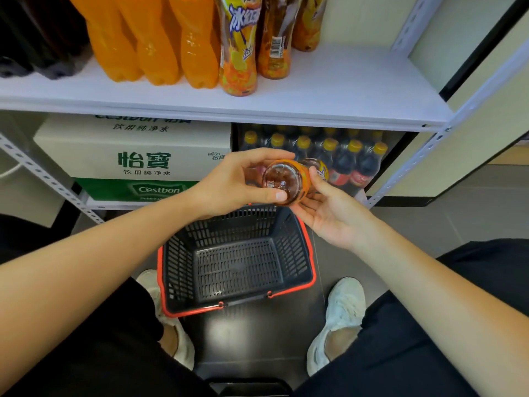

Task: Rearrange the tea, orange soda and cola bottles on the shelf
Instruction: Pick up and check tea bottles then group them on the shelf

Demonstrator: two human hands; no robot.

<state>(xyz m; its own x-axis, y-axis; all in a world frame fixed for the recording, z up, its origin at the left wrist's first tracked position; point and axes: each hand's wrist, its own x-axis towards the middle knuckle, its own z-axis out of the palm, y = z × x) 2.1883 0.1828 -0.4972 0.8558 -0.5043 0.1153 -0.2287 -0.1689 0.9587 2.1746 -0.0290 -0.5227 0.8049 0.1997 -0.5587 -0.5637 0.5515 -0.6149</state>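
Observation:
A tea bottle (pixel 284 181) lies on its side in mid-air, its base turned toward me, above a dark basket. My left hand (pixel 237 181) grips the base end with thumb and fingers curled round it. My right hand (pixel 329 207) cradles the bottle from the right and below, fingers bent along its side. On the white shelf (pixel 343 90) above stand three orange soda bottles (pixel 160 41), three tea bottles (pixel 239 47) to their right, and dark cola bottles (pixel 43 35) at the far left.
A dark plastic basket with a red rim (pixel 310 270) sits on the floor between my feet. The lower shelf holds a water carton (pixel 134 150) and a shrink-wrapped pack of yellow-capped cola bottles (pixel 343 159). A metal shelf post (pixel 423 156) rises at the right.

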